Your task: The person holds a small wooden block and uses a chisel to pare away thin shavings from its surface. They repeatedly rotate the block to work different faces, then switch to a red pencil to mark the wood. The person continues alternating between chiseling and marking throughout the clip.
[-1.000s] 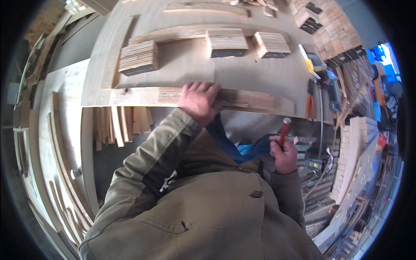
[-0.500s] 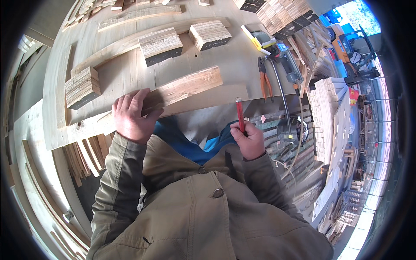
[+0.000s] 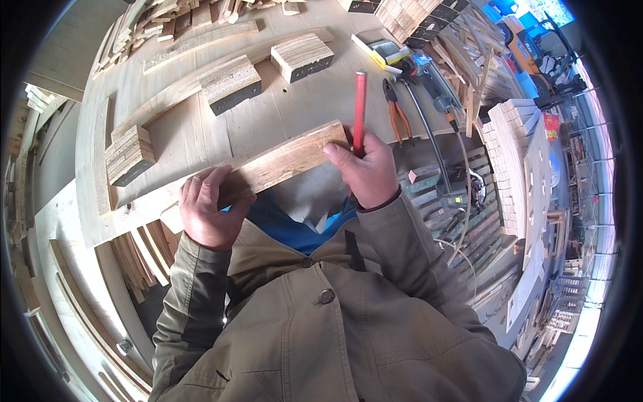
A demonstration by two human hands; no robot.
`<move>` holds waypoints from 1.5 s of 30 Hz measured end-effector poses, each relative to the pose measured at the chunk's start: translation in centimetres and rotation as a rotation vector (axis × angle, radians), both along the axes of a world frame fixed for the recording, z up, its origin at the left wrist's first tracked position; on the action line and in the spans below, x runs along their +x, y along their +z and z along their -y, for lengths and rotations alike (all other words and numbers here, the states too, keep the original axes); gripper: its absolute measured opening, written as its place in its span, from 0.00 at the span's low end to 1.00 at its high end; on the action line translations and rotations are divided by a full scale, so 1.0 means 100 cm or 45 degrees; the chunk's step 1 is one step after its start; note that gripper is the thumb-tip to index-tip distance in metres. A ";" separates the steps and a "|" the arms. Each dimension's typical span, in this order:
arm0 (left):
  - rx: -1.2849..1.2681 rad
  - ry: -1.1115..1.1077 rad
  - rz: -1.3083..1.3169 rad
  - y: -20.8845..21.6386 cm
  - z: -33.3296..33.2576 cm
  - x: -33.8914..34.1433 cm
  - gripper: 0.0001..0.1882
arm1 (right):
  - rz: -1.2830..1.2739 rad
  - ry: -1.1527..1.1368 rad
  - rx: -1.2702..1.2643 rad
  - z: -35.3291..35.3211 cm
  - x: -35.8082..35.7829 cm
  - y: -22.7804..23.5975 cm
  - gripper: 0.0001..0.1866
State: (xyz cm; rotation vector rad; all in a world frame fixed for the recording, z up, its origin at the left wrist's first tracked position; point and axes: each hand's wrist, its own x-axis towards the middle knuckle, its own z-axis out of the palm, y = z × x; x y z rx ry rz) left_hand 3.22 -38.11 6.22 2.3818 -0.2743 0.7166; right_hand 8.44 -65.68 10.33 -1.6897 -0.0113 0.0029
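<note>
A wooden board [image 3: 291,155] slants up to the right at the workbench's near edge, held at both ends. My left hand [image 3: 213,208] is closed round its left end, thumb on the near side. With the thumb on its near face, my right hand [image 3: 367,169] grips the right end. That same hand also holds a thick red carpenter's pencil [image 3: 360,110], which stands upright above the fist. The fingers behind the board are hidden. Just beyond it, laminated wood blocks [image 3: 231,82] rest against a long curved strip [image 3: 167,100].
Orange-handled pliers [image 3: 396,110], a metal bar [image 3: 425,127] and a corded power tool [image 3: 439,97] lie at the bench's right side. Loose wood pieces [image 3: 181,20] are heaped at the back. Stacked slats [image 3: 509,167] stand farther right.
My right hand has moved up and left with the pencil and now grips the board's right end. The board has come slightly nearer to me.
</note>
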 end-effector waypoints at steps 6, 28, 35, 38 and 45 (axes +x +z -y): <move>-0.036 0.045 -0.046 0.006 0.009 -0.016 0.36 | -0.008 0.084 0.122 -0.002 -0.002 0.012 0.16; 0.166 0.075 -0.075 0.017 0.039 -0.038 0.32 | 0.155 0.072 0.194 0.023 -0.025 -0.004 0.17; 0.193 0.068 -0.081 0.013 0.037 -0.038 0.29 | 0.171 0.083 0.153 0.022 -0.029 -0.001 0.19; 0.197 0.058 -0.097 0.011 0.035 -0.038 0.28 | 0.201 0.086 0.132 0.021 -0.028 -0.002 0.19; 0.217 0.006 -0.127 0.007 0.032 -0.036 0.30 | 0.159 0.089 0.161 0.017 -0.025 -0.006 0.17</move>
